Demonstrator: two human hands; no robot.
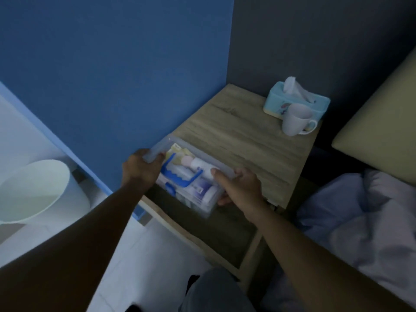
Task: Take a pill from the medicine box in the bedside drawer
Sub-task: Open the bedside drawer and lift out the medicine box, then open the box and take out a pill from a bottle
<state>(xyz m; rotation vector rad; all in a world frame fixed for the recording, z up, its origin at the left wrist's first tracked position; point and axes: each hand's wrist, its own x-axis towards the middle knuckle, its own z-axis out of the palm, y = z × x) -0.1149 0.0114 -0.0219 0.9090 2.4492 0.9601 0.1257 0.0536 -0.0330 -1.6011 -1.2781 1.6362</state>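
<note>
Hands grip the box (191, 179): left hand (140, 167) and right hand (239, 184) clasp opposite ends, holding it above the open drawer (225, 233). Next, probably: rest it on the surface (247, 136), unlatch.

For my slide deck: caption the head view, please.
Both hands, left and right, hold a clear medicine box above the open bedside drawer.

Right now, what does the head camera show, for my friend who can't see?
Two hands, left and right, hold a clear medicine box over an open drawer. A mug and tissues sit on the nightstand.
</note>
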